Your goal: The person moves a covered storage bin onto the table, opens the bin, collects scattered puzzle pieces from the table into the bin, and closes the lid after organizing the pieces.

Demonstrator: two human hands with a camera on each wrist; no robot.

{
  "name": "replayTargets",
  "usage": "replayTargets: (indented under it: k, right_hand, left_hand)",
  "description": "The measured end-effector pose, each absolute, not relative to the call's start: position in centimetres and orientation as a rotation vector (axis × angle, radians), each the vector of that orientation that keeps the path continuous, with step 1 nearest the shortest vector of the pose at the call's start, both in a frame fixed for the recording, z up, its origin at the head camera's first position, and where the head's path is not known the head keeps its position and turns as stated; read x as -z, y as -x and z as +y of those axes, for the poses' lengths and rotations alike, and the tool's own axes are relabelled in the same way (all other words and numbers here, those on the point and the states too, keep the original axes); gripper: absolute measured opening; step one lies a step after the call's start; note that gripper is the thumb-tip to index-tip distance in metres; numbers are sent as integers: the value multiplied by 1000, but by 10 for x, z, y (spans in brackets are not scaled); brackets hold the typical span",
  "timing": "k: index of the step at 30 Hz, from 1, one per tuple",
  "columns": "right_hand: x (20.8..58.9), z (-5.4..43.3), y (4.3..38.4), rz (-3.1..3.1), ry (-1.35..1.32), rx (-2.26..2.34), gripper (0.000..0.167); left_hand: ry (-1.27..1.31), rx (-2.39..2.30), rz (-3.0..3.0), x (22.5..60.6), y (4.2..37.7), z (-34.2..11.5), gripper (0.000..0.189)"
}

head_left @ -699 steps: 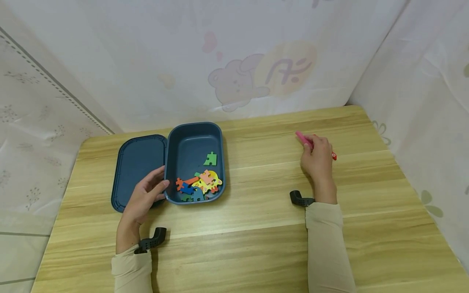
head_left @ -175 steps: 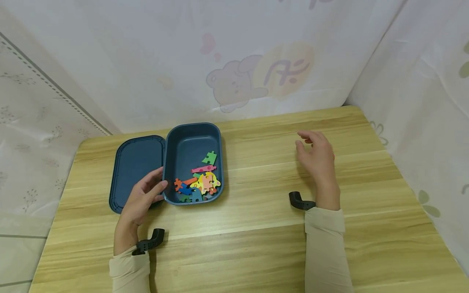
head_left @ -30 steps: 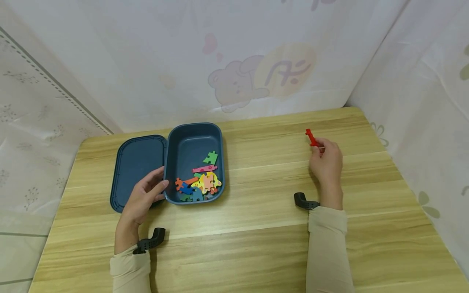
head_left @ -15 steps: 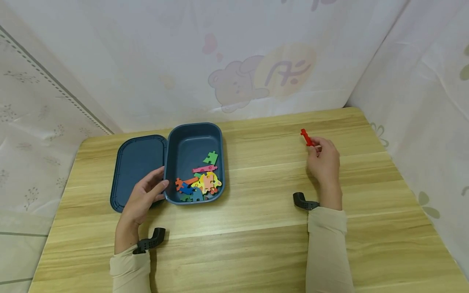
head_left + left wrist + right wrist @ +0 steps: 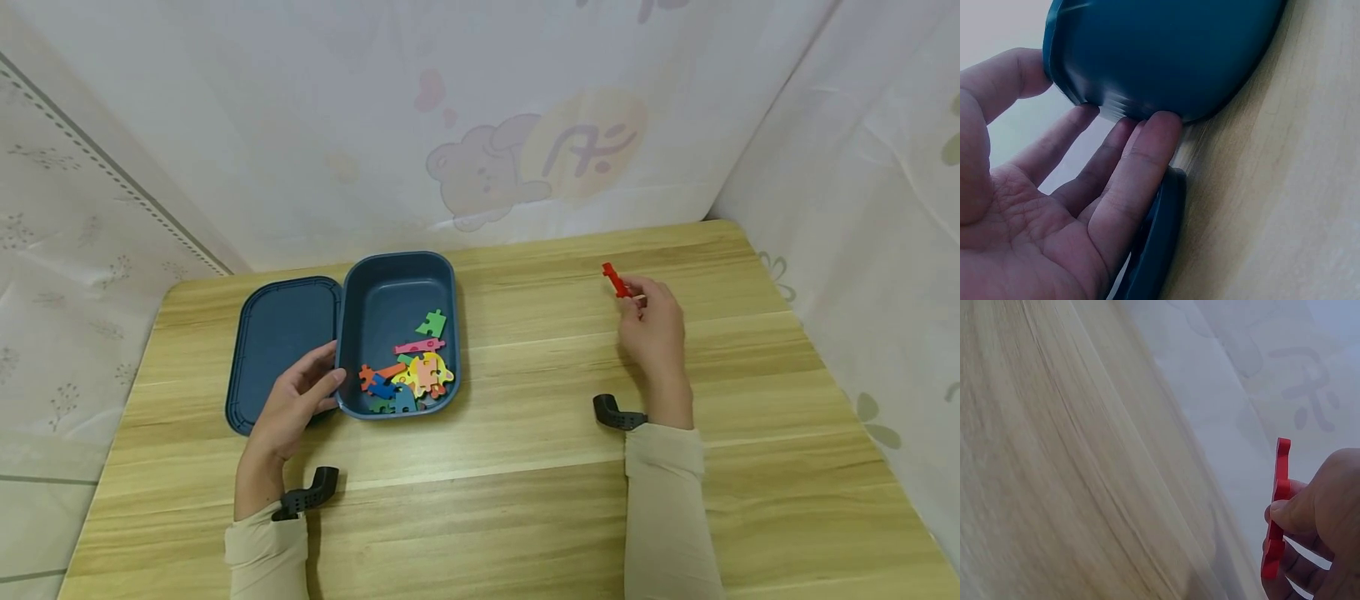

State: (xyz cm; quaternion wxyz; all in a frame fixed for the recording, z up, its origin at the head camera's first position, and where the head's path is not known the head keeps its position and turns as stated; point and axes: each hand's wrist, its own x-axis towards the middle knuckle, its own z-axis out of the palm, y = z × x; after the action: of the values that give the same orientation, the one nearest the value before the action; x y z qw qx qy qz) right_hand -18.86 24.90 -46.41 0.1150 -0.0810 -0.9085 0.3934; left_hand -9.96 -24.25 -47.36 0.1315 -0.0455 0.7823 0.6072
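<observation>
My right hand [image 5: 655, 329] pinches a narrow red puzzle piece [image 5: 615, 280] between thumb and fingers, above the right side of the table. In the right wrist view the thumb presses across the middle of the red piece [image 5: 1280, 469]. My left hand [image 5: 294, 400] is at the near left corner of a dark blue plastic box [image 5: 397, 287]. Its thumb touches the rim, and the fingertips [image 5: 1163, 128] rest, fairly straight, on the outer wall. Inside the box lie several puzzle pieces: a green one [image 5: 432, 322], a pink strip [image 5: 418, 345] and a yellow animal-face piece [image 5: 442, 372] among them.
The box's blue lid [image 5: 285, 342] lies on the table left of the box, partly behind the left hand. Light wood grain covers the table [image 5: 510, 500]. Pale printed curtains [image 5: 337, 100] hang along the back and both sides.
Over the last second my right hand has moved a little left with the red puzzle piece. Earlier it held the pink strip, which now lies in the box. The left hand stays put.
</observation>
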Motion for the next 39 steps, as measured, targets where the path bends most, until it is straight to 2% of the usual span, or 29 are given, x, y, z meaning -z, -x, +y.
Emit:
replayTargets:
  k: [39]
  right_hand:
    - [453, 217, 191, -2625, 96, -1270, 32]
  left_hand:
    - [120, -1780, 2262, 474, 100, -243, 61]
